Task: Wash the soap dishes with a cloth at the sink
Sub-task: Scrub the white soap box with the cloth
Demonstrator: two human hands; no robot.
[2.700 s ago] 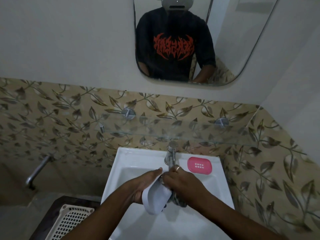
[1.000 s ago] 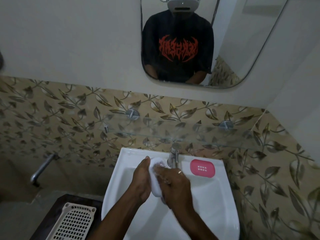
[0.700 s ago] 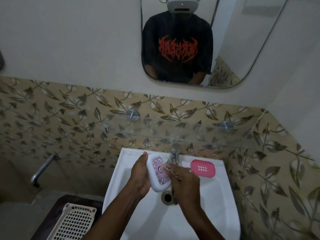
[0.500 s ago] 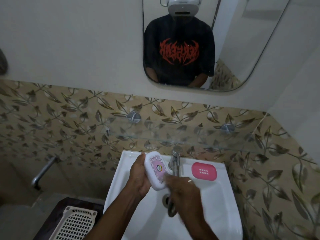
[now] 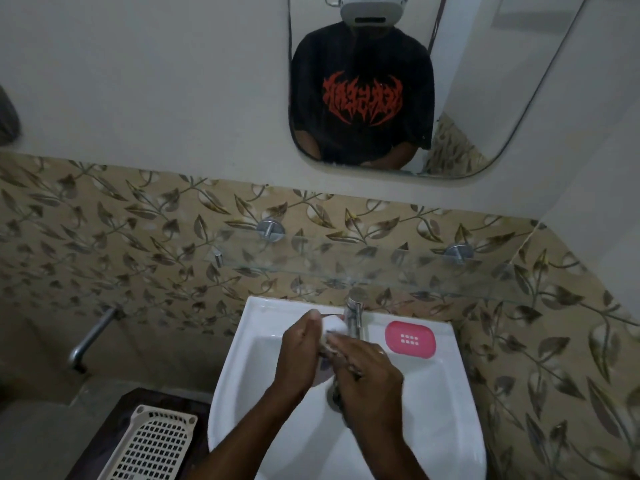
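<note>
Both our hands are over the white sink (image 5: 242, 375), just in front of the chrome tap (image 5: 354, 315). Our left hand (image 5: 300, 355) has its fingers curled tight around the white soap dish (image 5: 335, 328), holding it on edge; only a small top part of the dish shows between the hands. Our right hand (image 5: 367, 372) presses against the dish face, fingers together and closed on the cloth (image 5: 334, 353), which is mostly hidden and shows as a dark, patterned bunch under the fingers, with a bit trailing down toward the drain. There's a ring on one right finger. Can't tell whether water is running. The pink soap dish (image 5: 410, 339) lies flat on the sink's back ledge, right of the tap, apart from the hands. The glass shelf (image 5: 381, 268) sits above the tap on the leaf-pattern tiles. A cream slotted basket (image 5: 152, 445) sits on a dark surface left of the sink. A metal pipe (image 5: 90, 336) sticks out of the wall further left. The mirror (image 5: 485, 81) above shows a black shirt with red print.
</note>
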